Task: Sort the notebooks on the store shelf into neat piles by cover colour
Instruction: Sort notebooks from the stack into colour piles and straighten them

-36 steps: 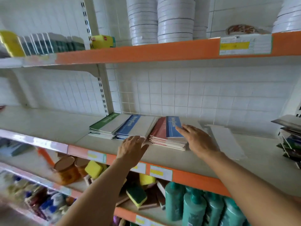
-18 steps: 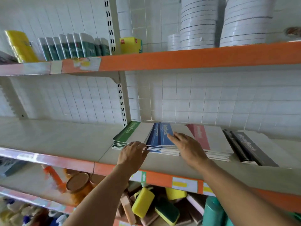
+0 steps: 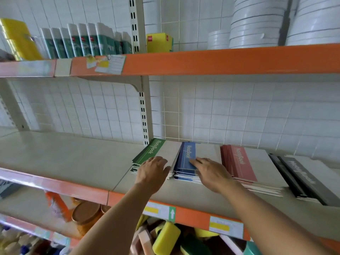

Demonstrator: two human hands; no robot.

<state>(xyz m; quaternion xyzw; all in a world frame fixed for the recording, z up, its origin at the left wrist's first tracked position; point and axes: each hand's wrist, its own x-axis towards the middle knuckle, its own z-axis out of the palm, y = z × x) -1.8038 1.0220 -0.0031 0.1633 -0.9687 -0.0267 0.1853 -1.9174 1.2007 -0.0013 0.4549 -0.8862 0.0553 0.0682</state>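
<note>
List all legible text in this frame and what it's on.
"NoteBook": green-spined notebook pile
"NoteBook": blue-spined notebook pile
"NoteBook": red-spined notebook pile
"NoteBook", blurred: black-spined notebook pile
White up-arrow on green, no words: tag on orange shelf edge
Unreadable: price labels, red logo on yellow box, green-and-white packs

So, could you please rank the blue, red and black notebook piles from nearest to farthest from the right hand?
From the right hand:
1. Blue pile, under its fingertips.
2. Red pile, just to its right.
3. Black pile, far right on the shelf.
</note>
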